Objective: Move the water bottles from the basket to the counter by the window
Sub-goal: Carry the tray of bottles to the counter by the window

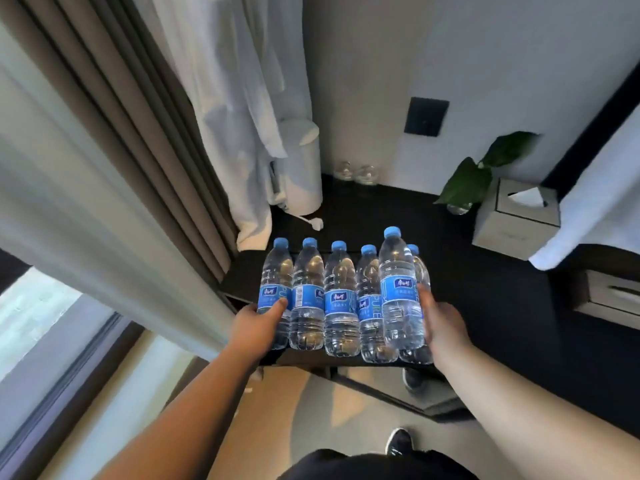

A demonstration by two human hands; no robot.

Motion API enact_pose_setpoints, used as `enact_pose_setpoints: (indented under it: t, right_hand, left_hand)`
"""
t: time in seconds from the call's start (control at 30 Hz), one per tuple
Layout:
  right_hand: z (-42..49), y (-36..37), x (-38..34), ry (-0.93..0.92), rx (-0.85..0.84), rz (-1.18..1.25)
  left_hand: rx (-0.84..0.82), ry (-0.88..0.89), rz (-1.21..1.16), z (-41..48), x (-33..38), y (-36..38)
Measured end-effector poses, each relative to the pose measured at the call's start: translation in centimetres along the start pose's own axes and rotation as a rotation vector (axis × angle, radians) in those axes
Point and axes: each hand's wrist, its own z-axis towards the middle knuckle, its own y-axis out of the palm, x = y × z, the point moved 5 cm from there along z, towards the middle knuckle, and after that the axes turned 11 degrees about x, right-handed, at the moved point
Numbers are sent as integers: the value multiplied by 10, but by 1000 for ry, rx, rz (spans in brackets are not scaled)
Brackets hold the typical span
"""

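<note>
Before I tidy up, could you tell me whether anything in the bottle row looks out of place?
Only the raised bottle by the right hand breaks the row: it sits higher, overlapping the end bottle behind it. Others stand upright, capped.

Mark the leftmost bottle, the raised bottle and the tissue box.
leftmost bottle point(277, 268): head view, clear shoulder above the label.
raised bottle point(398, 289): head view, blue label.
tissue box point(507, 232): head view, near side wall.
</note>
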Motion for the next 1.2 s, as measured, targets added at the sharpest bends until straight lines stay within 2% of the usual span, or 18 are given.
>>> enact_pose_setpoints:
  t: [0.1,0.37,0.67,0.83,0.97,1.2]
  right_hand:
    - [7,-14,5,9,75,42]
    - [30,-37,17,28,152,138]
    - [76,-35,21,75,161,106]
    - [95,-28,20,85,157,36]
    - [99,-17,27,147,157,5]
    - [101,0,26,138,215,-87]
  left_hand:
    - [-62,4,-5,9,8,18]
    - [-145,70,27,34,36,70]
    - [-246,102,72,55,61,113]
    - [-257,41,58,71,58,129]
    - [-231,72,163,88,55,135]
    - [-237,164,348,121,55,143]
